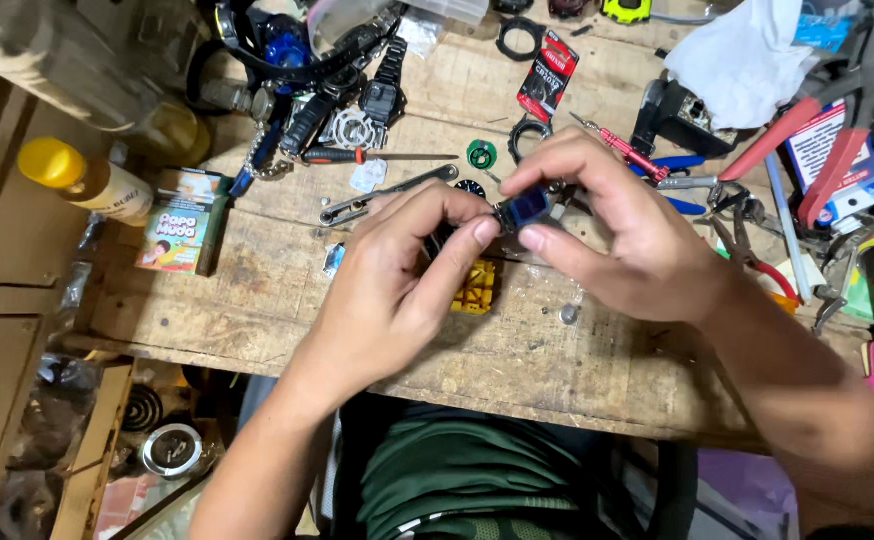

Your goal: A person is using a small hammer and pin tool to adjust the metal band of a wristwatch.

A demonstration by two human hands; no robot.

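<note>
Right of the green carton [185, 222], both hands [397, 290] [612, 235] grip what seems a small blue-faced module [523, 208].

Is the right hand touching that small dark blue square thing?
Touching. The head view shows the right hand pinching the small dark blue square piece between thumb and fingers.

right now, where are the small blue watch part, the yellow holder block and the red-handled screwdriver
small blue watch part [524, 207], head view, on its blue face
yellow holder block [478, 287], head view, on its top
red-handled screwdriver [629, 152], head view, on its red handle
</note>
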